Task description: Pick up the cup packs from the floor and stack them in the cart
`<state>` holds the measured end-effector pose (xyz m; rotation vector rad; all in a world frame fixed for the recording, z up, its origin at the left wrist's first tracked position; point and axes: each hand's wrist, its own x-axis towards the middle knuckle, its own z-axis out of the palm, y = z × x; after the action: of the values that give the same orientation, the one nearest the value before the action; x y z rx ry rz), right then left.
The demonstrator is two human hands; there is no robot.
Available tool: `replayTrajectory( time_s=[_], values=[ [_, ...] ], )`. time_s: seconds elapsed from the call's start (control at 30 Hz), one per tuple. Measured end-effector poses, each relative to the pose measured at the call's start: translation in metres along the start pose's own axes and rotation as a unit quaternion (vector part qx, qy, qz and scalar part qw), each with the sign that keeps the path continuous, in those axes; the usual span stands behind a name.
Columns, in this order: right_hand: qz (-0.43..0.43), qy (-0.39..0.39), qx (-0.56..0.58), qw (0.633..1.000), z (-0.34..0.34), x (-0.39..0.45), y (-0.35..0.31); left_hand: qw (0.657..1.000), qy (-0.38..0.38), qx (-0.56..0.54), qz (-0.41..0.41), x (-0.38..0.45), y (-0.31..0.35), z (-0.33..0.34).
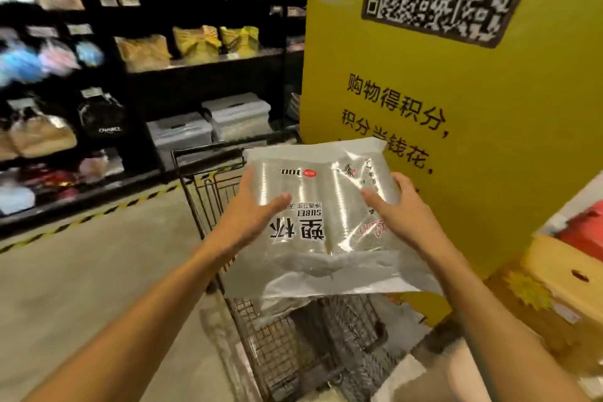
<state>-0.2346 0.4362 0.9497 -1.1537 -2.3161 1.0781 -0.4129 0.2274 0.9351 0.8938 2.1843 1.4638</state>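
Note:
A clear plastic cup pack (321,206) with black lettering hangs in the air above the black wire cart (287,346). My left hand (251,212) grips its left edge, thumb laid across the top face. On the right edge, my right hand (391,209) holds it the same way, with the thumb on top and the fingers under the pack. The pack lies roughly flat, its loose plastic end drooping toward me. Under it, inside the cart, part of another clear pack (277,307) shows.
A yellow pillar (473,127) with a QR code stands right behind the cart. Black shelves (137,75) of packaged goods line the left side. Yellow and red cartons (561,274) sit at the right. Bare concrete floor (98,271) spreads to the left of the cart.

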Motion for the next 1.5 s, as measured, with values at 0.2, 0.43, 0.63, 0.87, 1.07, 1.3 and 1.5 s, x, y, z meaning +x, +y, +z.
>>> replayTrajectory(
  time_s=[0.2, 0.43, 0.63, 0.87, 1.07, 1.3, 1.5],
  values=[
    [-0.021, -0.077, -0.017, 0.997, 0.062, 0.085, 0.0, 0.997, 0.039, -0.016, -0.071, 0.056, -0.057, 0.0],
    [-0.041, -0.172, -0.03, 0.984, 0.151, 0.208, 0.063, 0.983, 0.108, -0.008, -0.147, 0.127, -0.131, 0.035],
    [-0.016, -0.225, -0.052, 0.973, 0.227, 0.278, 0.105, 0.973, 0.123, 0.003, -0.196, 0.186, -0.211, 0.065],
    [0.002, -0.274, -0.078, 0.958, 0.321, 0.328, 0.152, 0.959, 0.127, 0.0, -0.252, 0.226, -0.314, 0.087],
    [0.013, -0.26, -0.087, 0.962, 0.355, 0.343, 0.176, 0.953, 0.144, 0.023, -0.264, 0.235, -0.367, 0.105],
    [-0.041, -0.222, -0.144, 0.964, 0.316, 0.339, 0.128, 0.933, 0.106, 0.19, -0.286, 0.241, -0.309, 0.075],
    [-0.125, -0.182, -0.204, 0.954, 0.234, 0.33, 0.03, 0.92, 0.096, 0.3, -0.232, 0.255, -0.188, 0.02]
  ],
)
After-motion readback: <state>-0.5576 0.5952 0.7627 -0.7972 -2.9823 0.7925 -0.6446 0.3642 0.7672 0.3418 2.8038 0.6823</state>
